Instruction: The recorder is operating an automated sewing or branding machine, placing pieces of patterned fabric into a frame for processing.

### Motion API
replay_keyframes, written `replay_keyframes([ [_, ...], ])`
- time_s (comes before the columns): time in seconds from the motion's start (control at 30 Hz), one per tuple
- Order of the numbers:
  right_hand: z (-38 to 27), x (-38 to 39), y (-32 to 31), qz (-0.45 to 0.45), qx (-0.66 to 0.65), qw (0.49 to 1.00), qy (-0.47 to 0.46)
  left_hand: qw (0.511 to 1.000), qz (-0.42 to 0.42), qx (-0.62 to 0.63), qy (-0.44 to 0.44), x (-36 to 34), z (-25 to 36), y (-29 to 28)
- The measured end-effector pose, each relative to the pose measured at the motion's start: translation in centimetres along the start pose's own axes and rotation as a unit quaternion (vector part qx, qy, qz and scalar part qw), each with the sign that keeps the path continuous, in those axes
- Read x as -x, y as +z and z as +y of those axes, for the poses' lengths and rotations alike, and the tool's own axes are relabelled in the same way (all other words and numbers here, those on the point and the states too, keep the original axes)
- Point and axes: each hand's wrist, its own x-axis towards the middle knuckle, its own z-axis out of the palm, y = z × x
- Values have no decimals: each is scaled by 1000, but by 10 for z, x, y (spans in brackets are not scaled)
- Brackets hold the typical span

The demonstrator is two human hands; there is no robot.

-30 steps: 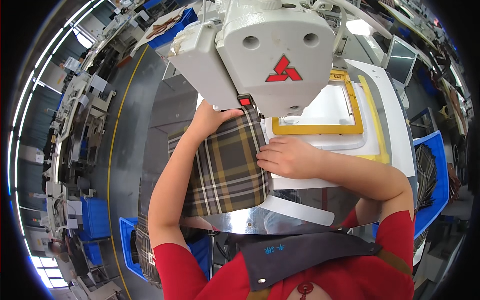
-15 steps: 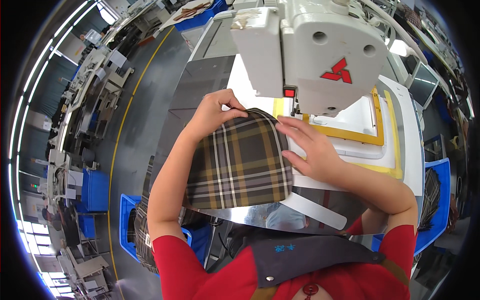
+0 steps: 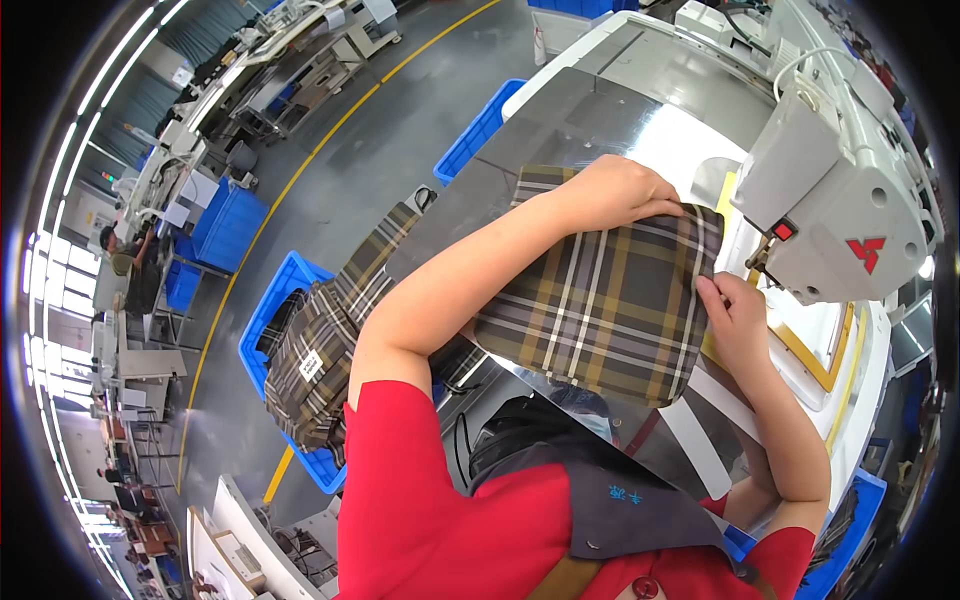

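Observation:
A plaid fabric piece [image 3: 590, 305] in dark olive, tan and white with rounded corners lies over the shiny metal worktable, in front of the sewing machine head [image 3: 830, 200]. My left hand [image 3: 625, 190] is closed on its far edge, fingers bent over the cloth. At the right edge, my right hand [image 3: 738, 305] pinches the fabric between thumb and fingers. The machine's needle area [image 3: 765, 258] is just beyond the right hand. More plaid cloth [image 3: 540, 180] shows behind my left forearm.
A blue crate [image 3: 262, 310] at the left holds heaped plaid pieces [image 3: 315, 350]. A yellow frame [image 3: 835, 350] rests on the white machine bed at right. Another blue crate [image 3: 850, 530] stands at lower right. A person [image 3: 120, 255] is far left, beyond the yellow floor line [image 3: 310, 160].
The view has swung left, so machine and table appear farther right. My right hand has gone from spread fingers beside the fabric to pinching its right edge; my left keeps hold of the far edge.

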Motion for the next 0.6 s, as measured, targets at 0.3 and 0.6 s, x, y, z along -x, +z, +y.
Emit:
replay_keyframes([
  [0.3,-4,1,4,-19,-16,999,44,981,180,-53,-42,40,-29,-14],
  [0.6,-4,20,-7,-15,97,989,-111,946,164,-97,-264,160,-90,-86],
])
